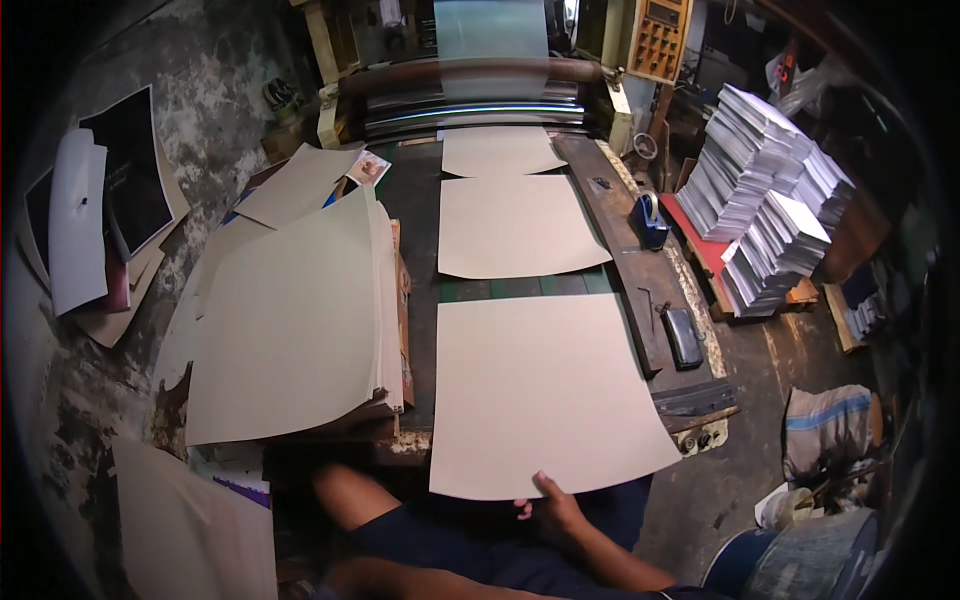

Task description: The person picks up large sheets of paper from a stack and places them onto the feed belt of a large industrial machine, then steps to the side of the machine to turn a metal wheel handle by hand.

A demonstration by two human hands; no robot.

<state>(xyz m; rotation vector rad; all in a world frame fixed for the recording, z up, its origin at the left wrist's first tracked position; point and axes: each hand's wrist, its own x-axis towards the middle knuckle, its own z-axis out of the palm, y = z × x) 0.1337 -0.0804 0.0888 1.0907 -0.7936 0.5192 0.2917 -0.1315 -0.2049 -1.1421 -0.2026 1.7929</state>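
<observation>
My right hand (555,510) pinches the near edge of a large beige paper sheet (545,390), thumb on top and fingers partly hidden beneath. This sheet lies on the feed table, its near edge hanging over my lap. Ahead of it a second beige sheet (520,225) lies flat, and a third sheet (500,150) reaches the rollers (475,118) of the machine. Of my left arm only a stretch shows along the lower edge; the left hand itself cannot be seen. A tall stack of beige sheets (290,320) stands left of the feed table, its top sheet curling.
A metal guide bar (615,235) borders the sheets on the right, with a blue tape dispenser (650,222) and a dark case (683,338) beside it. White paper stacks (745,165) stand on a pallet at right. A loose sheet (195,525) leans at lower left.
</observation>
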